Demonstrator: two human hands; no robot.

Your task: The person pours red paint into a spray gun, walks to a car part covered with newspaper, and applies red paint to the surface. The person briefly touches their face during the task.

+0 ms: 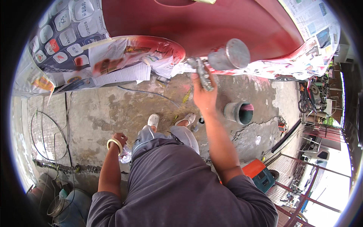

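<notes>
My right hand (205, 94) is wrapped round the handle of a metal spray gun (204, 77). A paint-stained metal cup (231, 55) sits on the gun, in front of a red car body panel (211, 26). Newspaper masking (117, 56) covers the areas around the panel, with red overspray on it. Low at my left side is my left hand (120, 138), its fingers curled; what they hold, if anything, is hidden. A cream ring like a tape roll (114, 143) circles that wrist. Crumpled clear plastic (125, 156) shows between the wrist and my hip.
A grey bucket (239, 112), pinkish inside, stands on the stained concrete at right. Hoses (68, 132) loop across the floor at left, near a bluish drum (73, 206). An orange and dark green machine (259, 176) and a mesh fence (298, 181) lie behind my right arm.
</notes>
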